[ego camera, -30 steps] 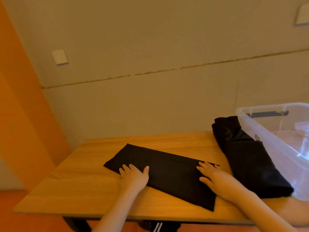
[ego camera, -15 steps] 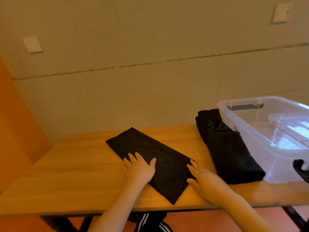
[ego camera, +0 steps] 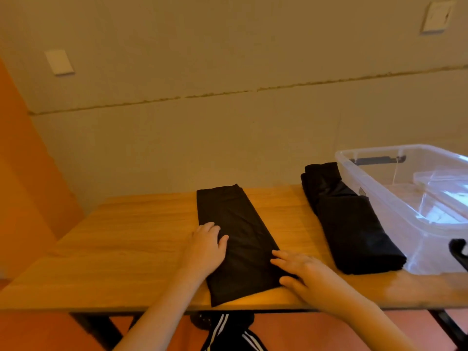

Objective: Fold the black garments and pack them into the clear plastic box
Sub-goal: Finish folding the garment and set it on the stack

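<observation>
Our left hand [ego camera: 203, 249] and right hand [ego camera: 302, 272] press flat, fingers straight, on the folded black garment [ego camera: 240, 239] mid-table [ego camera: 114, 249]; right of it lies a second folded garment [ego camera: 352, 229], touching the clear plastic box [ego camera: 410, 214].

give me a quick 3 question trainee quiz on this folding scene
1. True or false: the left hand lies flat on the long black garment.
2. Where is the folded black bundle? A) inside the clear plastic box B) on the wooden table beside the box C) on the floor
3. Which hand touches the long garment's right edge?

Key: 1 true; 2 B; 3 the right hand.
</observation>
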### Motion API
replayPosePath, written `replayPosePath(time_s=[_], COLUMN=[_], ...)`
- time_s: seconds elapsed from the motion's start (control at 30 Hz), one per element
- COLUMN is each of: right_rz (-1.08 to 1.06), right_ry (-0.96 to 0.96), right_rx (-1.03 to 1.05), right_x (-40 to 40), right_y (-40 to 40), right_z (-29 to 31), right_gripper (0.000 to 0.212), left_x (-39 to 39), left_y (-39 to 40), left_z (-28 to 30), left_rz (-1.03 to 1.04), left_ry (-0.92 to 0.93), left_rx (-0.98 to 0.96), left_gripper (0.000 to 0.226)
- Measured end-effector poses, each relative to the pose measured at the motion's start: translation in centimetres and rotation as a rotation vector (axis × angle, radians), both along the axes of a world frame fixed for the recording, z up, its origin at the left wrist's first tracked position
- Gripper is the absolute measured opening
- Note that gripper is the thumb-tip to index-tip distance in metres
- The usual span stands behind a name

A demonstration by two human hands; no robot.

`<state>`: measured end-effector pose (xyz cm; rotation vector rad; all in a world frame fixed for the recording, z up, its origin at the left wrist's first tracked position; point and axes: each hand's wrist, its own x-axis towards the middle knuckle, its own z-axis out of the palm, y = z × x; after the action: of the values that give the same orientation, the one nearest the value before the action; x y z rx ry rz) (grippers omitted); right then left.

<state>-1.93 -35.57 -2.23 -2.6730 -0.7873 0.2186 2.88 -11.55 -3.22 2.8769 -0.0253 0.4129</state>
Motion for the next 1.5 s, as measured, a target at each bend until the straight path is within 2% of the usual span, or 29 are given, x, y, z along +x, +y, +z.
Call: replayPosePath(time_s=[0.1,0.17,0.2,0.3,0.37,0.43,0.47,0.53,0.7,0.73,0.83,0.87,0.97,1.03,1.13,1.17,1.2,1.23,1.3,1.4,1.5], right_rz=[-0.087,-0.182,-0.180,-0.112,-0.092,-0.090,-0.100,-0.111,-0.106,-0.106,-0.100,-0.099,-0.111,-0.159,-0.249,-0.221,-0.159,-0.086,0.025,0.057,0.069], right_ry=[0.013,0.005,-0.008,-0.020,-0.055,-0.095,-0.103,-0.119,-0.127,-0.121,-0.119,-0.112,-0.106,-0.077,-0.056,-0.061,-0.062,-0.061,-0.044,-0.030,-0.065], right_rx=[0.150,0.259,0.247,0.095,0.032,-0.009,-0.044,-0.065,-0.069,-0.071,-0.069,-0.065,-0.024,0.095,0.336,0.333,0.294,0.227,0.074,-0.051,-0.116], right_x=[1.2,1.4,1.4,0.9,0.5,-0.1,-0.4,-0.8,-1.2,-1.1,-1.2,-1.1,-1.0,-0.9,-0.9,-0.9,-1.0,-1.0,-1.1,-0.8,-0.8], right_y=[-0.2,-0.6,-0.6,-0.4,-0.8,-1.7,-2.1,-2.8,-3.0,-3.0,-2.9,-2.9,-2.9,-3.1,-3.3,-3.2,-2.8,-2.2,-1.0,-0.2,0.0], right_z=[-1.1,-1.5,-1.6,-2.0,-2.4,-2.7,-3.0,-3.4,-3.4,-3.3,-3.2,-3.2,-3.3,-3.3,-3.0,-2.7,-2.2,-1.8,-1.3,-1.9,-2.2], right_gripper=[0.045,0.039,0.038,0.043,0.061,0.102,0.112,0.111,0.100,0.100,0.101,0.101,0.105,0.107,0.101,0.097,0.093,0.086,0.080,0.101,0.120], left_x=[-4.3,-6.6,-7.4,-7.8,-7.2,-6.6,-6.3,-6.1,-6.2,-6.1,-6.2,-6.2,-6.9,-7.3,-8.4,-8.5,-8.5,-8.6,-8.4,-8.3,-8.7], left_y=[-2.5,-4.0,-4.8,-6.6,-7.4,-8.1,-8.3,-8.6,-9.3,-9.4,-10.4,-10.7,-11.1,-11.1,-9.8,-9.4,-8.7,-7.7,-5.1,-2.2,-1.4], left_z=[-0.7,-1.2,-1.5,-2.1,-2.3,-2.3,-2.5,-2.9,-3.5,-3.4,-2.5,-2.6,-3.4,-3.5,-2.7,-2.4,-1.7,-1.0,-0.3,-0.6,-1.8], left_rz=[-0.193,-0.341,-0.406,-0.493,-0.444,-0.394,-0.379,-0.352,-0.299,-0.260,-0.182,-0.190,-0.297,-0.313,-0.371,-0.450,-0.500,-0.491,-0.388,-0.279,-0.336], left_ry=[0.010,0.053,0.075,0.064,0.032,-0.005,-0.068,-0.108,-0.238,-0.262,-0.198,-0.196,-0.036,0.115,0.174,0.119,0.182,0.199,0.173,0.284,0.288], left_rx=[-0.109,-0.168,-0.197,-0.223,-0.224,-0.172,-0.120,-0.088,-0.204,-0.272,-0.495,-0.476,-0.261,-0.127,0.016,0.029,-0.037,-0.055,0.060,0.158,0.247], left_gripper=[0.043,0.045,0.049,0.083,0.097,0.085,0.065,0.035,0.016,0.020,0.065,0.069,0.047,0.058,0.078,0.081,0.085,0.085,0.073,0.066,0.085])
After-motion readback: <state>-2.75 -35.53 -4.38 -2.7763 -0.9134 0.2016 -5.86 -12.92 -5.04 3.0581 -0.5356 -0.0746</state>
